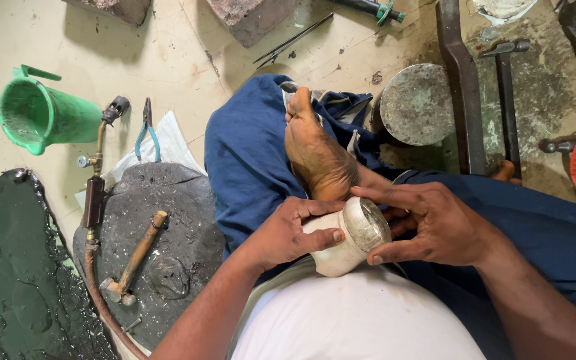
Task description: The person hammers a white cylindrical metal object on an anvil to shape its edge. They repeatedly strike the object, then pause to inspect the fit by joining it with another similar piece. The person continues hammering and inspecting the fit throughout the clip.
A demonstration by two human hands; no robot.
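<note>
The small whitish metal pot (341, 250) lies on its side in my lap, just below the sole of my bare foot (315, 150), its round silvery end (367, 223) turned up toward the camera. My left hand (288, 233) wraps its pale body, fingers (315, 208) curled over the top and the thumb pressed along the side, so that hand is grasping the pot. My right hand (435, 223) meets it from the other side: the thumb sits under the silvery rim and the forefinger reaches across above it, pinching that end. I cannot see whether the pot has anything in it; the shiny end hides the inside.

The green plastic jug (41, 113) lies tipped on the floor at the upper left, mouth facing left, and its inside looks wet and dull, but I cannot tell what it holds. Just right of it runs a gas torch (95, 180) with its hose (98, 293), and blue-handled pliers (147, 133) lie on a white cloth. A wooden-handled hammer (135, 260) rests on the dark pitch-covered block (168, 207). Beyond my knee, a round metal block (418, 103) stands upright on the floor, flat top bare, and a long hammer (507, 100) lies just right of it.
</note>
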